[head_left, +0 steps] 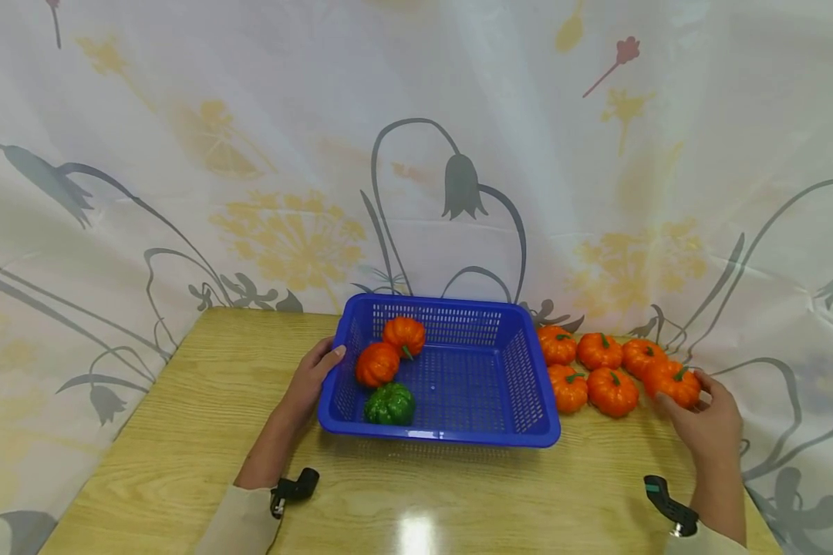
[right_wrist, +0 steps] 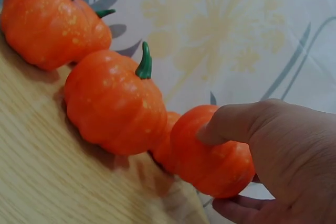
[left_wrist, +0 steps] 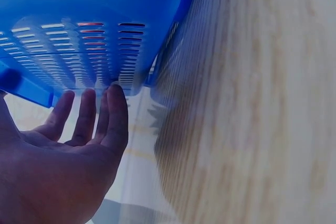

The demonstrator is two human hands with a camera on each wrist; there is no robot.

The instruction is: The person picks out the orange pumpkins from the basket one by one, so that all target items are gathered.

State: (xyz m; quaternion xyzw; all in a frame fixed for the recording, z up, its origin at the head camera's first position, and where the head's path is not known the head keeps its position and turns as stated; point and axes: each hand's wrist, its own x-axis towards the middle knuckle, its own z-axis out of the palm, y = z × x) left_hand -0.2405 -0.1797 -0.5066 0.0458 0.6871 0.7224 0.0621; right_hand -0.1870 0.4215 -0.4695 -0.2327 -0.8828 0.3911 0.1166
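My left hand (head_left: 317,375) grips the left rim of a blue plastic basket (head_left: 439,435), thumb over the edge. In the left wrist view its fingers (left_wrist: 119,114) reach up against the slotted outer wall. Inside the basket's left part are two orange pumpkins (head_left: 378,364) and a green pumpkin (head_left: 390,405). At the right, my right hand (head_left: 711,420) holds a small orange pumpkin (head_left: 672,384) with a green stem. The right wrist view shows the thumb (right_wrist: 218,127) on that pumpkin's side and fingers beneath it, at the table's edge.
Several more orange pumpkins (head_left: 612,391) stand in two rows between the basket and my right hand. The wooden table (head_left: 201,416) reaches back to a flower-printed cloth (head_left: 284,154) hung behind and around it.
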